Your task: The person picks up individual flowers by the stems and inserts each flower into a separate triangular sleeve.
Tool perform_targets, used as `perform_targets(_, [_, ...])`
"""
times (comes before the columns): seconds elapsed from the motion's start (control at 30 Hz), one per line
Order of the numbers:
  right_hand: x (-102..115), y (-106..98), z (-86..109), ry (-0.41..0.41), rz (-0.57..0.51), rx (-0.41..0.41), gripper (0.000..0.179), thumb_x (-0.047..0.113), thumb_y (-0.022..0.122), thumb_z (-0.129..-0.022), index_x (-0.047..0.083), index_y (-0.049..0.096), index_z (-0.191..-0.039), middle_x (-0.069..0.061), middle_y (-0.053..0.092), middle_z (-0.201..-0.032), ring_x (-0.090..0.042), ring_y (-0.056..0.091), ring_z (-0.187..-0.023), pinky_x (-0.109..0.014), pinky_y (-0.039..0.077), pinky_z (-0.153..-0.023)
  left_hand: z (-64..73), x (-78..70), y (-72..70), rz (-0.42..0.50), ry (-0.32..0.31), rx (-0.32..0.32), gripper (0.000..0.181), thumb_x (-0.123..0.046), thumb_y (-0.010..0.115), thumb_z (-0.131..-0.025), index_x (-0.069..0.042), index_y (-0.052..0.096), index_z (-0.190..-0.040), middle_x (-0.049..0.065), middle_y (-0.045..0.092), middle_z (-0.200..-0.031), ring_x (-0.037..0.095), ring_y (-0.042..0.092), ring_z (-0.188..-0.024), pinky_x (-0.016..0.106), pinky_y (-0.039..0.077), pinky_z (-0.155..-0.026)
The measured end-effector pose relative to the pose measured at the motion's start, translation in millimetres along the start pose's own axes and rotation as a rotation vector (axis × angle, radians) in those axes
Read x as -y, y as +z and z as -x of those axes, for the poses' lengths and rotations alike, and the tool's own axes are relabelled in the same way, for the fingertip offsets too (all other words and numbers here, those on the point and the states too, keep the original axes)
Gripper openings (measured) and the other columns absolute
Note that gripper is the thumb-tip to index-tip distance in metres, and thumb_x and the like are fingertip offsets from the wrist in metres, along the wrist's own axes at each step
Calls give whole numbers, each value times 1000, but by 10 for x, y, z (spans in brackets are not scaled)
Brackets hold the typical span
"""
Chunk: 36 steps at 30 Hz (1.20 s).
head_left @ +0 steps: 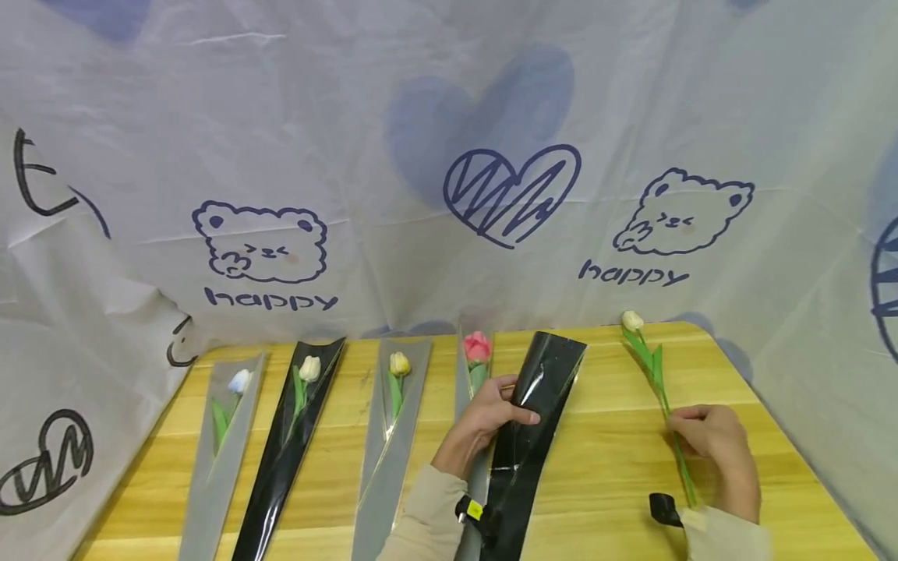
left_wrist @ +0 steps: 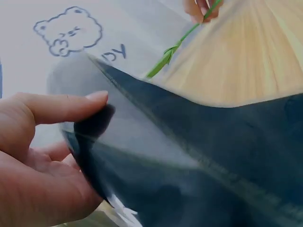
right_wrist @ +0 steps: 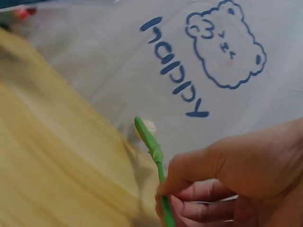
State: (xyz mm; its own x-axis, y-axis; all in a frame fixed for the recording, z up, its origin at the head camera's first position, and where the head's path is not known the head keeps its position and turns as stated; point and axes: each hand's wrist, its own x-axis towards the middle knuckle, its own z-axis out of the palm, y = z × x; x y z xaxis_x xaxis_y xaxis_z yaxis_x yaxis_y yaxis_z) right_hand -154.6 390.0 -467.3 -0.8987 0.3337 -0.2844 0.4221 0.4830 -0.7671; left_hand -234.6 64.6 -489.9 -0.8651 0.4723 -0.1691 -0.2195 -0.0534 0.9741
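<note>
My left hand [head_left: 491, 414] grips a black flower wrapping sleeve [head_left: 536, 436], thumb on its front and fingers behind. In the left wrist view the thumb lies on the sleeve [left_wrist: 227, 142] near its mouth, and no flower shows inside. To the right, my right hand [head_left: 719, 440] pinches the green stem of a white artificial tulip [head_left: 657, 374] between thumb and fingers. Its bloom points toward the backdrop, apart from the sleeve. The right wrist view shows the tulip's leaf [right_wrist: 149, 139] partly covering the pale bloom.
On the wooden table [head_left: 596, 499] lie wrapped tulips in a row: a blue-white one [head_left: 240, 381], a white one in black [head_left: 310, 368], a yellow one [head_left: 400, 363] and a pink one [head_left: 477, 347] partly behind my left hand. A printed cloth [head_left: 393, 257] hangs behind.
</note>
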Motion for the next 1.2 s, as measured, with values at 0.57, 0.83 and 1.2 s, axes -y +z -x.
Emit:
perform_targets(0.57, [71,-113,69,-111,-582,182,18,8,72,-97,9,71,-115,5,72,-98,-10,71,-91,-31,59,-79,43,14,-39,231,12,73,37,-16,57,-106,3,54,-138,13,70,-117,15,67,-100,37,53,-95])
perform_targets(0.83, [272,-32,146,-341,-932,120,22,-7,68,-95,9,74,-109,-2,75,-99,-15,73,-90,-32,60,-74,125,-71,-44,146,63,71,26,-18,55,-108,3,64,-120,9,75,-96,13,71,-80,29,58,-77])
perform_targets(1.2, [816,166,370,-512,-1047,-154,21,-12,72,-89,-8,66,-109,-11,63,-103,-20,72,-86,-34,60,-73,167,-19,6,-7,183,-34,23,-9,76,-94,6,74,-111,16,77,-94,14,71,-76,27,56,-69])
